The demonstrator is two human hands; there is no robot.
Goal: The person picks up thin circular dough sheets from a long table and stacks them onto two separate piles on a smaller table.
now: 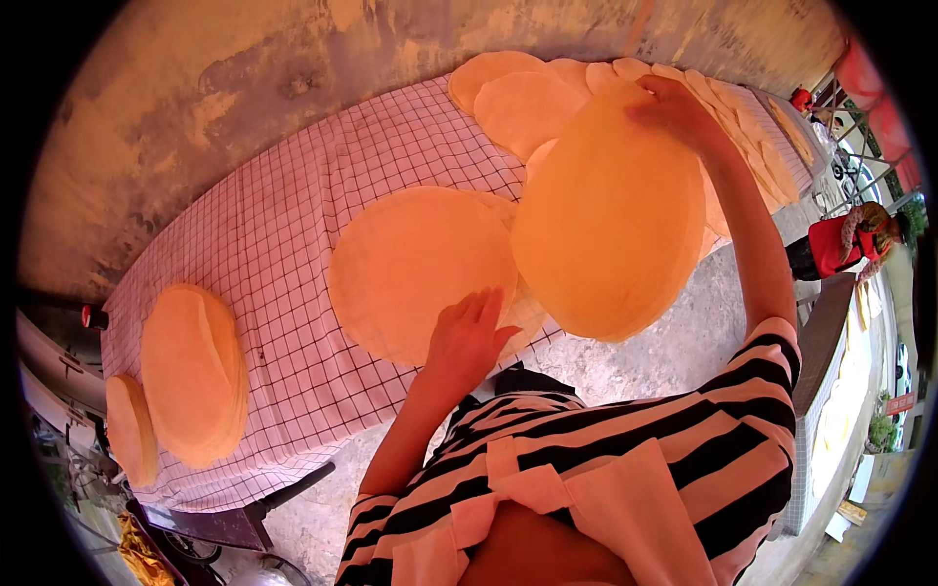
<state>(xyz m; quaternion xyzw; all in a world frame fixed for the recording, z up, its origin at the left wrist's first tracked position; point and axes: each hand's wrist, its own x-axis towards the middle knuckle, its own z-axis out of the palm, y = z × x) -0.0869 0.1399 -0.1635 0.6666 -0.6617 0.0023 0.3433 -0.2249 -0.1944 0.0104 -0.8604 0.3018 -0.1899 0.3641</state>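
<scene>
My right hand point(672, 105) grips the far edge of a large, thin, round flatbread sheet point(611, 220) and holds it up, tilted, over the table's near edge. Its pale orange-yellow surface hides part of what lies behind. My left hand point(467, 342) rests, fingers stretched out, on the near right part of another round sheet point(420, 264) lying flat on the checked cloth. Beneath that one, the edges of further sheets show at its right side. Behind the raised sheet, more round sheets point(528, 107) overlap at the table's far side.
A checked cloth point(283, 254) covers the long table beside a stained wall point(293, 78). Two stacks of round sheets, a larger stack point(192, 376) and a smaller stack point(130, 430), sit at the left end. At the far right stands a person in red point(840, 244).
</scene>
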